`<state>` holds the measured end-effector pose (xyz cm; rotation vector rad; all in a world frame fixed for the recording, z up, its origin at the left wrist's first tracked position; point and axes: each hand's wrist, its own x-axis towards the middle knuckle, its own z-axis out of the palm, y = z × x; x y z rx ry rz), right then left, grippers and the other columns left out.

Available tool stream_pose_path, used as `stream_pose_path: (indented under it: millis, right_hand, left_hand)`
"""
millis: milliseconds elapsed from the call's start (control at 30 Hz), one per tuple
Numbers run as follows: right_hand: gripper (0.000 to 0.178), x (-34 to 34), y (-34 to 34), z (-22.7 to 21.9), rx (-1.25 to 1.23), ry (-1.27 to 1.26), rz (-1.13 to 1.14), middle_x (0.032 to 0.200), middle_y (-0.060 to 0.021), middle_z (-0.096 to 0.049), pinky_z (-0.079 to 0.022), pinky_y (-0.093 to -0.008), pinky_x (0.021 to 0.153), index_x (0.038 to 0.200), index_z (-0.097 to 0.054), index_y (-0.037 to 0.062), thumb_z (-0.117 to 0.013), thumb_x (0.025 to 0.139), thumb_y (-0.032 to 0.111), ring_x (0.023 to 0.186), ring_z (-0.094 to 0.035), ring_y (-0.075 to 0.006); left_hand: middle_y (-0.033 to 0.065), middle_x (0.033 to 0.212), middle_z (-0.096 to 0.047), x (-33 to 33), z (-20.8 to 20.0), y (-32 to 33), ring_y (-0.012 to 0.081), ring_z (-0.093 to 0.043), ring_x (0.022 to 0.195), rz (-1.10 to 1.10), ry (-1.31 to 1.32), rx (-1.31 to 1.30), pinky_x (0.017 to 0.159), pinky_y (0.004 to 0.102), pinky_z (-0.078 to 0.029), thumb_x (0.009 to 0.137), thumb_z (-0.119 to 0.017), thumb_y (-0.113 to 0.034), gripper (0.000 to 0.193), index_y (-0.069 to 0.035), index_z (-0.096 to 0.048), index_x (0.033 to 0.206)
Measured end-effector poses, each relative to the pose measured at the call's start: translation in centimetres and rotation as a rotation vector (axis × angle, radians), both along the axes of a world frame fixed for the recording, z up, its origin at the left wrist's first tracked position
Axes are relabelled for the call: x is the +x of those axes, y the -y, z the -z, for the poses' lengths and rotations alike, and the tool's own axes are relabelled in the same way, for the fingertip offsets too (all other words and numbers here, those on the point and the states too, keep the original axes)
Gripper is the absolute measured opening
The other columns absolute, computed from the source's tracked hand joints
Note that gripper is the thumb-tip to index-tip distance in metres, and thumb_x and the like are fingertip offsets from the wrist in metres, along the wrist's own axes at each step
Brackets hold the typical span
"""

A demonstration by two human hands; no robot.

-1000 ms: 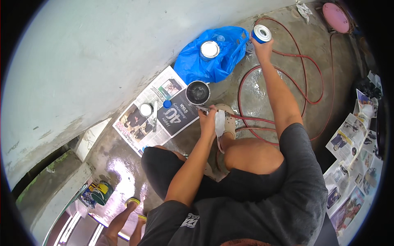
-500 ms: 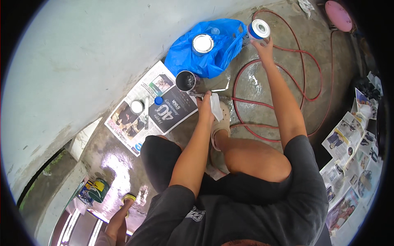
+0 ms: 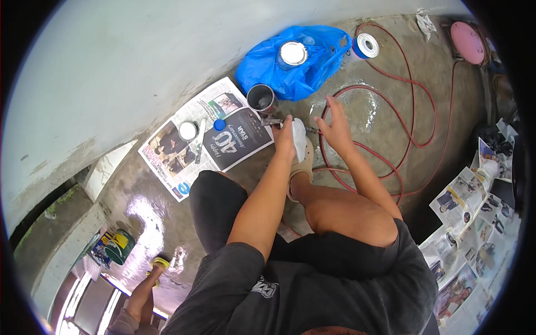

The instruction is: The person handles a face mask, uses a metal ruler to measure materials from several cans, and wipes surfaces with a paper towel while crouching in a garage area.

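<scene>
My left hand is closed around a folded white cloth or paper. Silvery metal shows just beyond its fingers, probably part of a spray gun; most of it is hidden. Beside that metal, an open dark grey cup stands at the newspaper's corner. My right hand hovers to the right of the cloth, fingers apart and holding nothing. Farther off, a blue-and-white round can rests on the floor against a blue plastic bag. Another can with a white lid sits on the bag.
Newspaper on the floor holds a small white-topped jar, a blue cap and a flat stick. A red hose loops across the right. Someone's leg and a green bucket are at lower left.
My right hand has let go of the blue-and-white can beside the bag and drawn back toward my left hand. My left hand keeps hold of the white cloth or paper.
</scene>
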<state>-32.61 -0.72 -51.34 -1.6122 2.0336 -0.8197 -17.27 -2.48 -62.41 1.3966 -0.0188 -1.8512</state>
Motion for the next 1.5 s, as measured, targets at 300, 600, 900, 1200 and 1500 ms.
stream_pose_path:
  millis: [300,600,900,1200,1500]
  right_hand:
    - [0.04,2.6,2.1,-8.3,0.275,0.266,-0.113,0.117,-0.0194,-0.064,-0.052,-0.0398,0.088,0.124,-0.061,0.0017,-0.069,0.09,0.021,0.104,-0.065,-0.0351]
    - [0.042,1.0,15.6,-8.9,0.08,-0.269,-0.184,0.12,-0.0201,-0.06,-0.053,-0.0466,0.09,0.116,-0.06,0.0017,-0.074,0.085,0.027,0.106,-0.063,-0.0387]
    - [0.064,2.4,17.3,-5.5,0.199,-0.434,0.014,0.122,-0.0213,-0.055,-0.052,-0.0503,0.092,0.111,-0.058,0.0035,-0.085,0.071,0.045,0.113,-0.058,-0.0422]
    - [0.056,2.5,17.2,-4.7,0.057,-0.327,-0.101,0.109,-0.0211,-0.06,-0.053,-0.048,0.087,0.109,-0.057,0.0,-0.086,0.073,0.031,0.106,-0.06,-0.0417]
    - [0.054,1.2,16.8,-6.0,-0.075,-0.414,-0.07,0.112,-0.0242,-0.062,-0.051,-0.0473,0.089,0.109,-0.055,-0.0013,-0.083,0.072,0.026,0.107,-0.059,-0.0416]
  left_hand:
    - [0.0123,0.117,-0.061,5.0,-5.1,-1.1,0.0186,-0.057,0.108,0.327,0.146,-0.08,0.093,0.0309,-0.045,0.094,-0.068,-0.041,0.063,0.005,-0.049,0.133]
    - [0.0086,0.089,-0.067,12.0,-15.8,7.6,0.0161,-0.061,0.084,0.615,0.496,-0.677,0.077,0.0301,-0.048,0.093,-0.068,-0.037,0.056,0.004,-0.056,0.13]
    - [0.016,0.103,-0.071,12.2,-19.1,4.6,0.0307,-0.067,0.097,0.912,0.699,-0.683,0.087,0.0387,-0.049,0.091,-0.066,-0.038,0.052,-0.003,-0.061,0.129]
    - [0.0154,0.097,-0.07,13.8,-17.4,5.3,0.0281,-0.068,0.093,0.911,0.764,-0.69,0.084,0.0369,-0.05,0.092,-0.066,-0.035,0.049,-0.002,-0.061,0.127]
    - [0.0218,0.11,-0.07,13.6,-17.9,6.0,0.0368,-0.068,0.103,0.969,0.783,-0.668,0.088,0.0431,-0.051,0.091,-0.064,-0.037,0.051,-0.002,-0.061,0.128]
